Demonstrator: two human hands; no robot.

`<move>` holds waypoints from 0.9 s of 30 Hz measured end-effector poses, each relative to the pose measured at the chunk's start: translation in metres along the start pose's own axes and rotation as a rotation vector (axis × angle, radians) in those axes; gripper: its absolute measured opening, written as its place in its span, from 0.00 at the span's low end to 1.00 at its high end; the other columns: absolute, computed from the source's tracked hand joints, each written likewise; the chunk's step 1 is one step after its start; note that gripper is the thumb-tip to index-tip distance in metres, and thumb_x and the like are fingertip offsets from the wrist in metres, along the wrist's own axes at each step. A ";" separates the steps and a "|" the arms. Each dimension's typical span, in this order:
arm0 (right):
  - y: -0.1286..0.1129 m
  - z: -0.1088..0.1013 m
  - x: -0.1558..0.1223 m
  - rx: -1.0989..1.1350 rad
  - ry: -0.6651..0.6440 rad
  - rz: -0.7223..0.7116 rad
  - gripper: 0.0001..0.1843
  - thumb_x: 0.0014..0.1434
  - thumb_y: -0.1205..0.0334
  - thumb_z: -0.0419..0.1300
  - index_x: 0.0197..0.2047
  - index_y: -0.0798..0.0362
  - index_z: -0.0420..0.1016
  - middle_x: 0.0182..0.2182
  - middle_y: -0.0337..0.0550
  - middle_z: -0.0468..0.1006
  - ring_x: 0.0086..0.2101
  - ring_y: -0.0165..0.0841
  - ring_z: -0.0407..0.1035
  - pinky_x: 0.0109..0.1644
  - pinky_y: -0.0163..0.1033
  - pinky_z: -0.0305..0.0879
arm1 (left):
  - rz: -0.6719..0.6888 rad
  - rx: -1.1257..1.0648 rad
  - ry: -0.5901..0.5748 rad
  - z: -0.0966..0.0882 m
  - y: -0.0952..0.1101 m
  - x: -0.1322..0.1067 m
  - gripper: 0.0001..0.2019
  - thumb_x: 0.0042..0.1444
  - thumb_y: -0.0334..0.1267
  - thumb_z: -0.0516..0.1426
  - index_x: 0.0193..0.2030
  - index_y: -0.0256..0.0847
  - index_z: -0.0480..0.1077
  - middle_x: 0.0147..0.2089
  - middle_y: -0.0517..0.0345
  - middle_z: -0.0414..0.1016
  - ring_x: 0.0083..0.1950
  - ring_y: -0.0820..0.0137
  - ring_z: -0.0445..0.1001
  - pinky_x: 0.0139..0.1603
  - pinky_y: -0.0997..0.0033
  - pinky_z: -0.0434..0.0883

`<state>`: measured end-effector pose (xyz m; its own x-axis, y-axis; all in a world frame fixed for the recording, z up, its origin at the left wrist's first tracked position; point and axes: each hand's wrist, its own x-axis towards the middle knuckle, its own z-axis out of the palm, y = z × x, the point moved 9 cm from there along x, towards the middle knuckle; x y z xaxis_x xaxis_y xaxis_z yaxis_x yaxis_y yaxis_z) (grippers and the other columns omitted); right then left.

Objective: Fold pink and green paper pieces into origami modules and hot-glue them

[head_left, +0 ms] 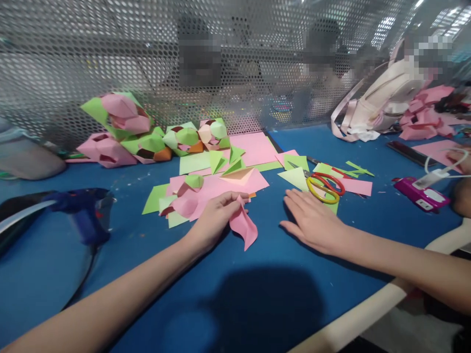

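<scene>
A curved, folded piece of pink paper [244,226] is pinched between the thumb and fingers of my left hand [217,215], just above the blue table. My right hand [312,218] lies flat, palm down, with its fingers stretched out and nothing held. Just beyond it are the scissors [324,189] with red and yellow handles, resting on green and pink paper scraps. Past my left hand lie pink sheets [253,149], folded green pieces [231,159] and a partly assembled pink and green paper shape [186,196].
Several finished pink and green paper balls [123,115] are stacked at the back left, against a perforated metal screen [147,59]. A blue glue gun [83,211] lies at left. On the right are a purple power strip [421,196], a dark phone [410,153], a pale backpack [382,95] and another person's hand [459,159].
</scene>
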<state>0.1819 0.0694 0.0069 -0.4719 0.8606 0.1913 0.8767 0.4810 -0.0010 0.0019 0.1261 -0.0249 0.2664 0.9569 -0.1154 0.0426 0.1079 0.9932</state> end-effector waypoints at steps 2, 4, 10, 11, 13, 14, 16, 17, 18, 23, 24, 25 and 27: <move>-0.009 0.012 0.022 0.091 -0.036 -0.023 0.42 0.63 0.39 0.43 0.65 0.67 0.54 0.65 0.62 0.53 0.64 0.49 0.48 0.66 0.52 0.49 | 0.022 0.012 0.006 -0.001 0.001 -0.001 0.10 0.52 0.41 0.58 0.39 0.38 0.73 0.51 0.48 0.74 0.45 0.61 0.74 0.49 0.57 0.69; -0.003 0.025 0.046 0.162 -0.064 0.054 0.47 0.60 0.35 0.42 0.66 0.69 0.52 0.66 0.63 0.50 0.65 0.50 0.45 0.67 0.53 0.46 | 0.062 0.037 -0.002 -0.001 0.004 -0.002 0.08 0.52 0.39 0.58 0.37 0.38 0.74 0.51 0.48 0.74 0.45 0.61 0.74 0.50 0.57 0.69; 0.010 0.032 0.063 0.229 -0.064 0.100 0.50 0.58 0.31 0.42 0.66 0.67 0.51 0.66 0.63 0.49 0.65 0.51 0.42 0.66 0.54 0.43 | 0.086 0.023 -0.002 -0.001 0.005 -0.002 0.07 0.52 0.39 0.58 0.33 0.37 0.73 0.49 0.48 0.74 0.49 0.58 0.73 0.55 0.52 0.66; 0.007 0.030 0.058 0.228 -0.057 0.079 0.48 0.58 0.32 0.42 0.65 0.66 0.54 0.65 0.62 0.51 0.65 0.51 0.44 0.66 0.54 0.43 | 0.085 0.005 0.001 -0.001 0.005 -0.002 0.06 0.52 0.38 0.59 0.32 0.37 0.73 0.50 0.47 0.74 0.50 0.57 0.73 0.56 0.52 0.66; 0.002 0.021 0.048 0.210 -0.008 0.046 0.41 0.61 0.36 0.43 0.61 0.63 0.61 0.63 0.60 0.58 0.63 0.50 0.51 0.65 0.54 0.44 | 0.090 -0.040 0.000 -0.001 0.006 -0.001 0.05 0.51 0.36 0.59 0.30 0.37 0.72 0.54 0.47 0.72 0.54 0.57 0.71 0.58 0.52 0.64; -0.001 0.016 0.045 0.196 0.027 0.035 0.37 0.62 0.38 0.43 0.59 0.62 0.65 0.61 0.59 0.62 0.61 0.49 0.54 0.64 0.53 0.45 | 0.095 -0.063 -0.003 0.000 0.007 -0.001 0.04 0.51 0.35 0.59 0.29 0.37 0.72 0.55 0.47 0.71 0.55 0.56 0.71 0.59 0.52 0.64; -0.004 0.009 0.044 0.173 0.088 0.023 0.30 0.64 0.44 0.45 0.53 0.60 0.69 0.56 0.57 0.68 0.56 0.47 0.60 0.62 0.53 0.49 | 0.094 -0.100 -0.010 0.001 0.008 -0.001 0.04 0.50 0.34 0.59 0.28 0.37 0.73 0.57 0.47 0.70 0.55 0.56 0.70 0.59 0.53 0.64; -0.004 0.007 0.046 0.170 0.108 0.022 0.27 0.65 0.46 0.46 0.51 0.60 0.70 0.54 0.56 0.70 0.54 0.46 0.62 0.60 0.53 0.51 | 0.091 -0.113 -0.008 0.001 0.009 -0.001 0.03 0.50 0.34 0.60 0.29 0.37 0.73 0.57 0.47 0.70 0.55 0.56 0.71 0.59 0.53 0.64; -0.003 0.006 0.049 0.178 0.120 0.025 0.25 0.65 0.48 0.46 0.50 0.59 0.71 0.51 0.55 0.72 0.52 0.45 0.63 0.58 0.53 0.52 | 0.083 -0.123 -0.005 0.001 0.008 -0.001 0.03 0.50 0.34 0.60 0.30 0.36 0.74 0.57 0.47 0.70 0.55 0.56 0.71 0.59 0.53 0.64; 0.005 0.013 0.072 0.359 0.115 -0.038 0.19 0.64 0.61 0.47 0.55 0.56 0.67 0.55 0.50 0.71 0.55 0.41 0.63 0.60 0.52 0.53 | 0.077 -0.151 -0.008 0.001 0.007 -0.001 0.05 0.49 0.33 0.60 0.34 0.36 0.75 0.57 0.46 0.70 0.53 0.56 0.72 0.58 0.51 0.64; 0.005 0.015 0.075 0.382 0.106 -0.058 0.20 0.64 0.63 0.46 0.57 0.56 0.66 0.57 0.50 0.69 0.56 0.39 0.62 0.60 0.50 0.54 | 0.088 -0.151 -0.018 0.001 0.007 -0.001 0.05 0.49 0.33 0.59 0.33 0.36 0.75 0.58 0.46 0.70 0.53 0.56 0.72 0.59 0.50 0.64; 0.005 0.017 0.077 0.393 0.098 -0.073 0.22 0.63 0.64 0.46 0.59 0.56 0.64 0.58 0.49 0.68 0.57 0.38 0.61 0.60 0.48 0.55 | 0.100 -0.147 -0.030 0.001 0.008 -0.001 0.04 0.50 0.33 0.59 0.33 0.37 0.75 0.58 0.47 0.69 0.54 0.56 0.71 0.60 0.50 0.63; 0.001 0.021 0.079 0.388 0.076 -0.111 0.24 0.64 0.61 0.46 0.62 0.57 0.61 0.60 0.50 0.65 0.59 0.38 0.59 0.61 0.47 0.54 | 0.117 -0.135 -0.048 0.002 0.009 0.000 0.03 0.50 0.33 0.59 0.31 0.36 0.74 0.58 0.47 0.69 0.55 0.56 0.71 0.61 0.50 0.62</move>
<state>0.1433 0.1412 0.0018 -0.5407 0.7920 0.2835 0.7138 0.6103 -0.3435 0.0039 0.1265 -0.0160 0.3077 0.9515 0.0034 -0.1198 0.0352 0.9922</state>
